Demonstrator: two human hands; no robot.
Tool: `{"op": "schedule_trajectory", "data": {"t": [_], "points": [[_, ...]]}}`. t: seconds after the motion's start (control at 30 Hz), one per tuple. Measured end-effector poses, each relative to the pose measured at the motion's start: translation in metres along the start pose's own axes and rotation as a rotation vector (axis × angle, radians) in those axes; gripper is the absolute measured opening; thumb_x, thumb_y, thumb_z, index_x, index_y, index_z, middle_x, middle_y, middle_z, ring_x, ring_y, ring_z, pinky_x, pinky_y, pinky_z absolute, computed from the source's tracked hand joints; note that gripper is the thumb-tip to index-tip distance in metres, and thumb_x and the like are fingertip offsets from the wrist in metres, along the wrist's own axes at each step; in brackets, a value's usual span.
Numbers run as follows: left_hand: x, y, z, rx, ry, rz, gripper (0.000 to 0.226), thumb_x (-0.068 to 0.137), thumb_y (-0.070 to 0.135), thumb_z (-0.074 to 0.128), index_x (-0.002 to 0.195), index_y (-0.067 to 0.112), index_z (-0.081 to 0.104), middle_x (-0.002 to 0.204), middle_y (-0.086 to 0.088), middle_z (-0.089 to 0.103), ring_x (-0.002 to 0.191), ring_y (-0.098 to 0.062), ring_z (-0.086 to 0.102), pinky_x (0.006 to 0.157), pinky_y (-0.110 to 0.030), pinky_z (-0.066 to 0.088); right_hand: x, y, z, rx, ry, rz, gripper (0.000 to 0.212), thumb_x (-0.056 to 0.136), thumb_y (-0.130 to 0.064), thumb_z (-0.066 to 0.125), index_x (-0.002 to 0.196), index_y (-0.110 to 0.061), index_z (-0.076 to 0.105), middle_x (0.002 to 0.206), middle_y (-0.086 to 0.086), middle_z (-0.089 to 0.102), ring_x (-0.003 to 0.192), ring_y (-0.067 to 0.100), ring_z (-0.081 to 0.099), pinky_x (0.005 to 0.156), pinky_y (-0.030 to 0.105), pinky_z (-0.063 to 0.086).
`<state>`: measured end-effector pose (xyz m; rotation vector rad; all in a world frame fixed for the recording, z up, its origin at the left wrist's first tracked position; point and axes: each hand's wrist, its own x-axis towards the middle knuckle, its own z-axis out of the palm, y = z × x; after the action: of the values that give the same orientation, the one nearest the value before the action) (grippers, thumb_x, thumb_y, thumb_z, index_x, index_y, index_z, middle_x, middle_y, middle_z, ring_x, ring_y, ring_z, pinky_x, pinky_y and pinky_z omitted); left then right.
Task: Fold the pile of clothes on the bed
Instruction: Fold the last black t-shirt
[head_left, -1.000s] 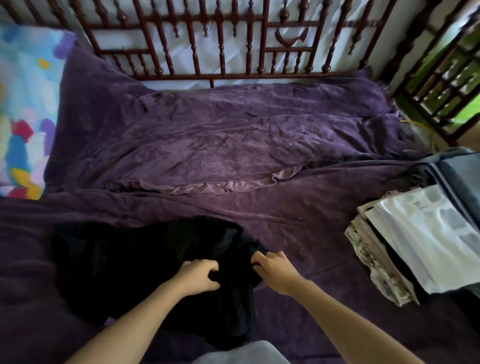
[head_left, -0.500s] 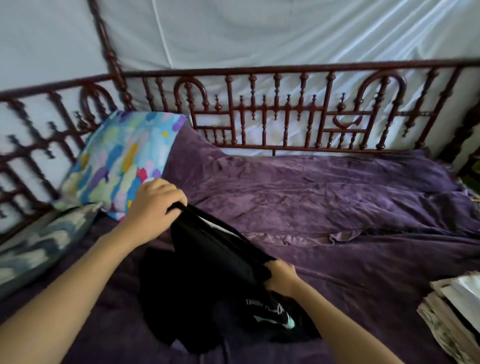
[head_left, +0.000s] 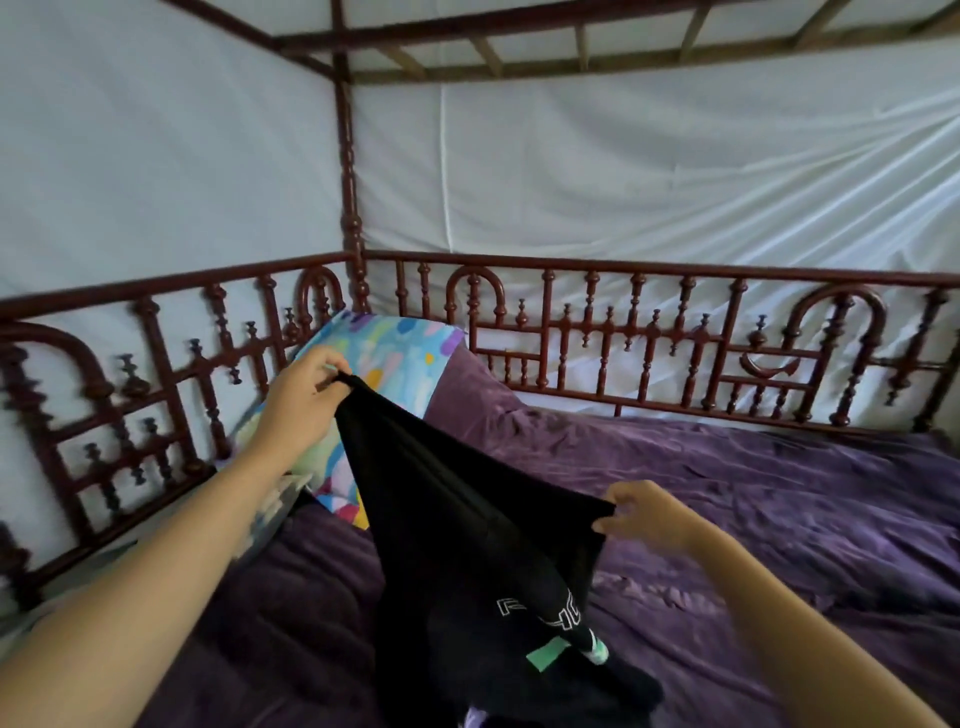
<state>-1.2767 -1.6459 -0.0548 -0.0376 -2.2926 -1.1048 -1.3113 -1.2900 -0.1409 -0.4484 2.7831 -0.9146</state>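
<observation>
A black garment (head_left: 457, 530) with white lettering and a green patch hangs stretched between my two hands above the bed. My left hand (head_left: 298, 400) pinches one top corner, raised high toward the pillow. My right hand (head_left: 647, 517) pinches the other corner, lower and to the right. The garment's lower part trails down onto the purple bedspread (head_left: 753, 499) near the bottom of the view. The stack of folded clothes is out of view.
A colourful patterned pillow (head_left: 395, 353) leans in the bed's far left corner, with a second pale pillow (head_left: 270, 519) below my left forearm. Dark red carved wooden rails (head_left: 649, 332) fence the bed at the back and left. White cloth hangs behind them.
Both hands have lifted the black garment off the bed and pulled its corners apart. The left hand rose up and left. My view tilted upward, and the folded stack left the frame.
</observation>
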Motion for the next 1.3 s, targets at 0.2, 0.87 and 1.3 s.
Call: {"op": "schedule_trajectory", "data": {"t": [0.2, 0.87, 1.3], "points": [[0.065, 0.029, -0.030, -0.175, 0.196, 0.029, 0.026, 0.084, -0.007, 0.050, 0.076, 0.018, 0.052, 0.079, -0.001, 0.058, 0.085, -0.022, 0.055, 0.067, -0.021, 0.040, -0.005, -0.077, -0.089, 0.041, 0.384, -0.131, 0.033, 0.087, -0.015, 0.064, 0.064, -0.014, 0.041, 0.058, -0.002, 0.037, 0.052, 0.011, 0.033, 0.046, 0.014, 0.030], [0.078, -0.003, 0.108, -0.445, -0.176, -0.355, 0.020, 0.094, 0.011, 0.040, 0.097, 0.016, 0.059, 0.099, -0.020, 0.058, 0.082, -0.023, 0.052, 0.068, -0.028, 0.037, -0.020, -0.096, -0.100, -0.073, 0.407, -0.294, 0.036, 0.094, -0.010, 0.052, 0.064, -0.019, 0.035, 0.062, -0.004, 0.037, 0.052, 0.000, 0.039, 0.053, 0.015, 0.032], [-0.011, -0.070, 0.118, -0.456, -0.689, -0.403, 0.024, 0.074, 0.017, 0.068, 0.097, 0.012, 0.068, 0.080, 0.000, 0.067, 0.076, -0.018, 0.062, 0.066, -0.017, 0.050, -0.021, 0.084, 0.002, -0.685, -0.027, 0.111, 0.024, 0.091, -0.051, 0.047, 0.081, -0.032, 0.038, 0.072, -0.017, 0.037, 0.110, 0.019, 0.042, 0.080, 0.031, 0.024]]}}
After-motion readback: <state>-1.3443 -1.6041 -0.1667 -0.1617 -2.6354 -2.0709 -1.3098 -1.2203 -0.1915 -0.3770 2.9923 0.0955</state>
